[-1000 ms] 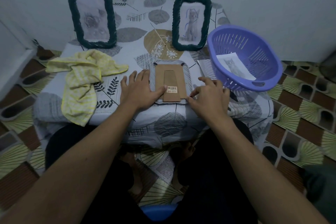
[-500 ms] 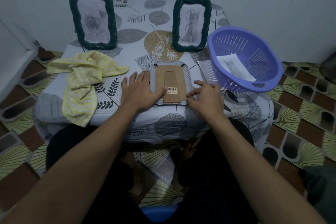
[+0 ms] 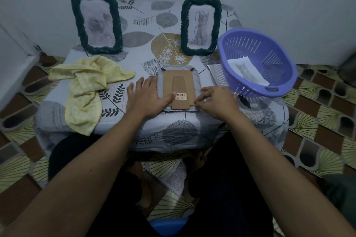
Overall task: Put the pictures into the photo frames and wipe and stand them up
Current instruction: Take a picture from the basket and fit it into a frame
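Note:
A photo frame (image 3: 180, 82) lies face down on the table's near middle, its brown cardboard back and stand facing up. My left hand (image 3: 147, 97) presses flat on its left side, thumb on the cardboard. My right hand (image 3: 216, 101) pinches at the frame's lower right corner with thumb and forefinger. Two dark woven frames stand upright at the back: the left frame (image 3: 96, 22) holds a rose picture, the right frame (image 3: 200, 25) a cat picture. A loose cat picture (image 3: 248, 72) lies in the purple basket (image 3: 258, 63). A yellow cloth (image 3: 86, 86) lies crumpled at the left.
The small table (image 3: 173, 134) is covered by a leaf-print cloth and stands against a grey wall. Another sheet (image 3: 214, 72) lies partly under the basket. Patterned floor tiles surround the table. My knees sit under its near edge.
My right hand has slid left from beside the frame to its lower right corner, fingers closing into a pinch. My left hand has stayed on the frame.

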